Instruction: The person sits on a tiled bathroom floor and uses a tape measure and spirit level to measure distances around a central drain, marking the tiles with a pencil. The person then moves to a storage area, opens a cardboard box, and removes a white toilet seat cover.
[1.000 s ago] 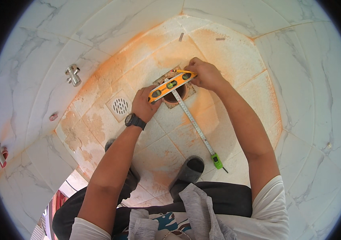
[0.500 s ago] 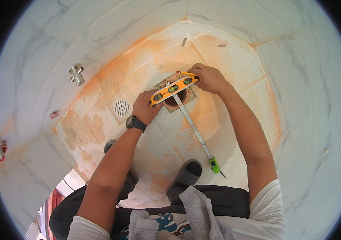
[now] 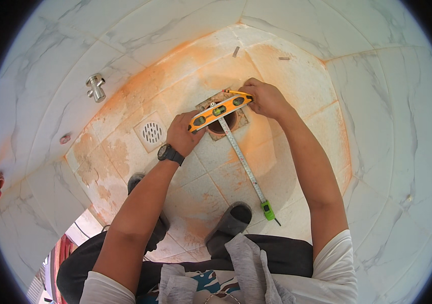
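My left hand (image 3: 184, 133) has its fingers curled onto one end of an orange spirit level (image 3: 219, 110); my right hand (image 3: 264, 99) pinches the other, a slim yellow stick (image 3: 237, 92) poking from the same grip. The level spans a round drain hole (image 3: 217, 127), dark inside. Its face bears lettering (small, dark), and the green tape measure's (image 3: 267, 210) extended blade (image 3: 242, 158) has markings too fine to read. A slotted drain cover (image 3: 151, 132) lies left of my left hand.

A wall valve (image 3: 96, 87) shone in polished metal; wall tiles (image 3: 378, 116) looked smooth, floor tiles (image 3: 195, 187) rough and matt, the tape measure (image 3: 267, 210) plastic-cased, the sleeves (image 3: 335, 258) matt cloth.
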Demonstrator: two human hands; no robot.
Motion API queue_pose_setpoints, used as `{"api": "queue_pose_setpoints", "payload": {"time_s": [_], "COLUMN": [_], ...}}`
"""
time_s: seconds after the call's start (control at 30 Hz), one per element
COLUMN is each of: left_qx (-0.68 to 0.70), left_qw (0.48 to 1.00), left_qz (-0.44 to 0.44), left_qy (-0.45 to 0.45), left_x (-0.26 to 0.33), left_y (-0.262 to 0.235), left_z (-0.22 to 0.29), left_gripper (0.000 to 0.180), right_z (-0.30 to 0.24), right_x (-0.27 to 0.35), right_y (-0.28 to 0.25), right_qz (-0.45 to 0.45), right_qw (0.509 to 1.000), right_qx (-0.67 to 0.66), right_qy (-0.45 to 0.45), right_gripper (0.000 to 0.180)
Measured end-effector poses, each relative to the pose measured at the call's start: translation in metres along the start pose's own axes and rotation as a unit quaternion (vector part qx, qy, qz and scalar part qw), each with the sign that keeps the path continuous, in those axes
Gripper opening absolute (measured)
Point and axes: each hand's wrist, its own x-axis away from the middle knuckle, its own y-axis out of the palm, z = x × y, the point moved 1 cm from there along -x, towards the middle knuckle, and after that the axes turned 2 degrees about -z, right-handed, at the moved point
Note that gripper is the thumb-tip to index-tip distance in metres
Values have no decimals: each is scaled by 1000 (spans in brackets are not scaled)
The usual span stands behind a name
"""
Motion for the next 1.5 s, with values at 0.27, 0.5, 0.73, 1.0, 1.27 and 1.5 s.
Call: {"api": "queue_pose_setpoints", "payload": {"time_s": [0.27,0.5,0.73,1.0,1.27,1.5], "left_qx": [-28,-13,-18,-4,-57,-22], "left_qw": [999,1000,1000,1000,996,999], "left_qz": [14,10,10,8,68,-25], "left_qy": [12,9,12,8,26,28], "left_x": [0,2,1,1,-6,-72], "left_y": [0,-1,0,-2,-14,-1], "left_z": [-2,-1,-1,0,21,41], "left_gripper": [50,51,50,50,47,44], "right_z": [-5,-5,-5,-5,-6,0], "right_x": [0,-2,-2,-2,-2,-1], "right_y": [-1,-2,-2,0,0,2], "right_qz": [6,-21,-20,0,-3,-2], "right_qw": [999,999,998,999,999,999], "right_qx": [45,40,55,43,49,29], "right_qy": [-1,10,8,11,18,19], "right_gripper": [41,45,43,38,40,43]}}
